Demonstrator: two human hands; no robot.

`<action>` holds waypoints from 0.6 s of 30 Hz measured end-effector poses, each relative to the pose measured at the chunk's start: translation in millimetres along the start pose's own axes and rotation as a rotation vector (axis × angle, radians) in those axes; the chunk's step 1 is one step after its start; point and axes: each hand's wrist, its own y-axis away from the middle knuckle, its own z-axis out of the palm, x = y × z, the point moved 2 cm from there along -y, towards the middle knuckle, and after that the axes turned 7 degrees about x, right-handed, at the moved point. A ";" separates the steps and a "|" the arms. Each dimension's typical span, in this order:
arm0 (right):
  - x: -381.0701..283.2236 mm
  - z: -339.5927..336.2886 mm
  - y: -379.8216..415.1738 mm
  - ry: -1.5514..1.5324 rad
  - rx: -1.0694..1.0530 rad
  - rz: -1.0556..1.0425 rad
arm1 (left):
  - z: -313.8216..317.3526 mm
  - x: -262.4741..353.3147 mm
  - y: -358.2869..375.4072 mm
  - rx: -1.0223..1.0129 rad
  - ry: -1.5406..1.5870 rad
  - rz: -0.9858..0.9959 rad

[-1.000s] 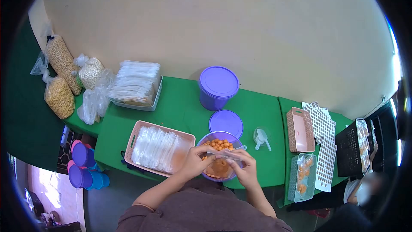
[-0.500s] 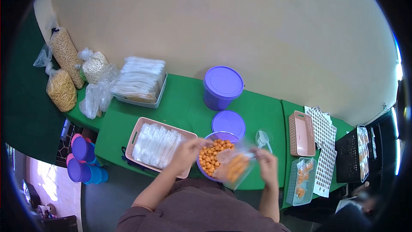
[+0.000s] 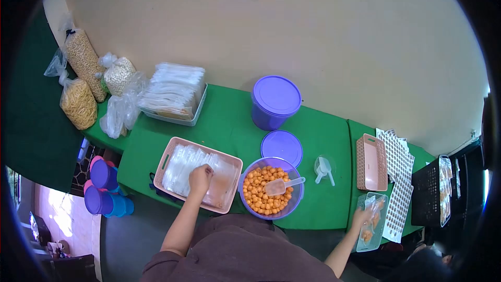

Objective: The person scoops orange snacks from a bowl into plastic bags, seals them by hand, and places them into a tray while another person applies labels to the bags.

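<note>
My left hand [image 3: 200, 178] is over the pink basket [image 3: 169, 149], fingers curled together on the edge of a clear plastic bag from the flat stack [image 3: 180, 169]. My right hand [image 3: 361, 218] reaches into the pale teal basket [image 3: 377, 230] at the right, closed on a clear bag of orange balls [image 3: 374, 218]. More orange pieces in bags [image 3: 367, 235] lie in that basket. Between my hands stands a purple tub [image 3: 299, 198] of round orange snack balls [image 3: 255, 190]. A clear scoop [image 3: 275, 187] rests on top of them.
A lidded purple bucket [image 3: 275, 99] and a loose purple lid [image 3: 282, 148] are behind the tub. White scoops [image 3: 324, 167] lie right of it. An empty pink basket [image 3: 373, 164], sticker sheets [image 3: 397, 193] and a black crate [image 3: 425, 196] stand farther right. Snack sacks [image 3: 79, 102] are left.
My right hand has carried the filled bag from over the tub to the teal basket. My left hand has moved left onto the plastic bags. The scoop now lies in the tub.
</note>
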 end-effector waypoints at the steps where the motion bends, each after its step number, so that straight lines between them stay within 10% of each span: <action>1: -11.9 5.3 22.3 -0.016 0.091 -0.173 | -2.0 -0.7 -3.5 0.066 0.056 -0.040; 7: -226.0 -122.6 108.0 -0.692 0.036 -0.354 | -43.2 41.7 -10.5 0.064 0.593 0.019; 9: -275.5 -150.4 139.2 -0.968 -0.273 -0.368 | -58.3 84.7 5.6 -0.026 0.984 -0.012; 18: -322.9 -179.7 212.9 -1.391 -1.101 -0.500 | -74.7 180.7 66.9 -0.277 0.909 0.229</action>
